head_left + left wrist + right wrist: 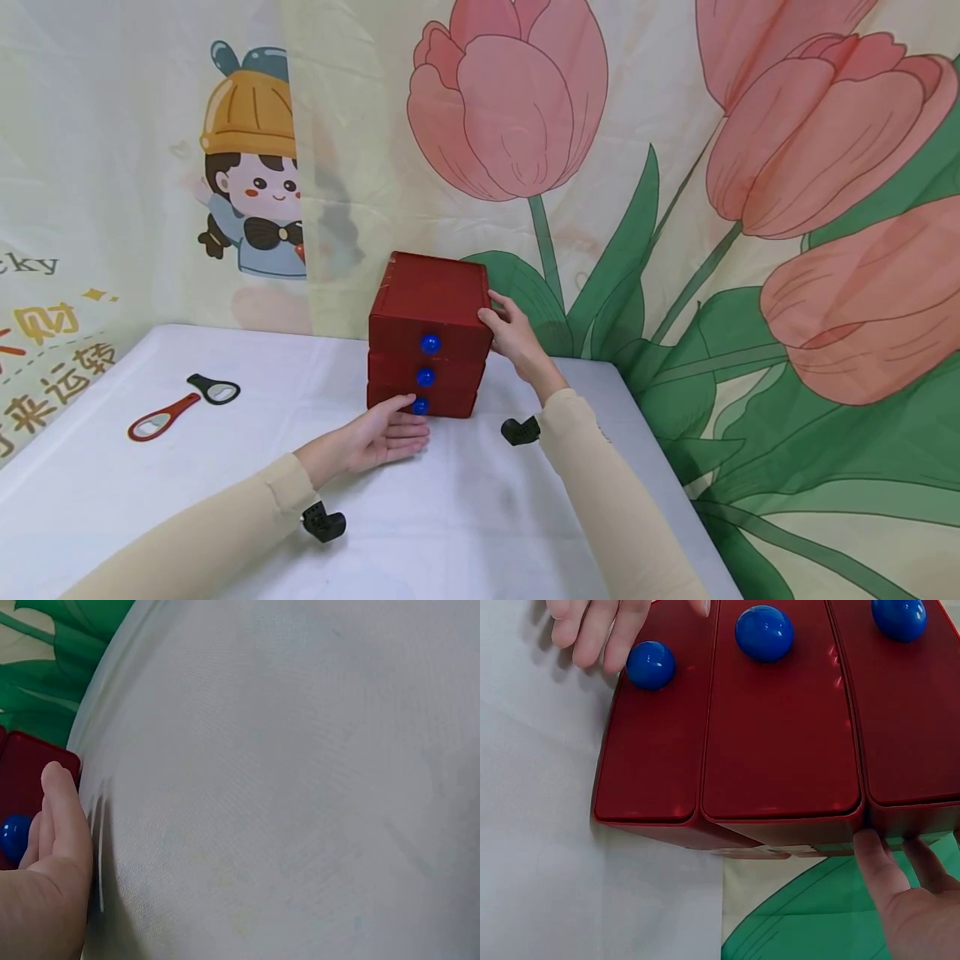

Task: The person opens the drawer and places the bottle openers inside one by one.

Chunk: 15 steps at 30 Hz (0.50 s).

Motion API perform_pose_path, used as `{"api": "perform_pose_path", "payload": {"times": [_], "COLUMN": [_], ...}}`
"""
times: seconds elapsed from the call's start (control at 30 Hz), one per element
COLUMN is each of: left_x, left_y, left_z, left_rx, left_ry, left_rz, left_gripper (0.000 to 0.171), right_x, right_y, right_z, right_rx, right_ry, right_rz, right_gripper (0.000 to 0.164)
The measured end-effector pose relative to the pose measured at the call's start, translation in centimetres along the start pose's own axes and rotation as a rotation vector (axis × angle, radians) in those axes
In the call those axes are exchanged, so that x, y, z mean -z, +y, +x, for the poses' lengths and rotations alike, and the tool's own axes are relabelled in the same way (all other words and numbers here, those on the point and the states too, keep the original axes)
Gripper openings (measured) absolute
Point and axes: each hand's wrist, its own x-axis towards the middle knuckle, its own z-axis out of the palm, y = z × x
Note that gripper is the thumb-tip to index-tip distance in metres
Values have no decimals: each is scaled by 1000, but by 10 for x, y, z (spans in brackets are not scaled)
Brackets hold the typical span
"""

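A red three-drawer box (429, 285) with round blue knobs stands on the white table, all its drawers closed. My left hand (384, 434) is in front of the bottom drawer, its fingers stretched out below the bottom blue knob (421, 406) and the thumb just above it. In the right wrist view those fingertips are close beside that knob (650, 665); whether they touch it I cannot tell. My right hand (521, 337) rests against the right side of the box near the top, thumb and fingers extended along it.
Two bottle openers lie on the left of the white table (247, 500): a black one (215, 389) and a red one (161, 419). A cloth backdrop (352, 167) printed with tulips hangs right behind the box. Black wrist cameras hang under both sleeves.
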Motion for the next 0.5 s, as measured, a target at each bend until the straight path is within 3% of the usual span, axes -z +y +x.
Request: {"api": "perform_pose_path", "payload": {"times": [0.5], "left_x": [-5], "left_y": [-2], "left_z": [19], "left_rx": [-13], "left_ry": [35], "left_rz": [-79], "left_gripper": [66], "right_x": [1], "right_y": [-1], "right_z": [0], "right_rx": [7], "right_ry": [-9], "right_rz": [-1], "right_gripper": [62]}}
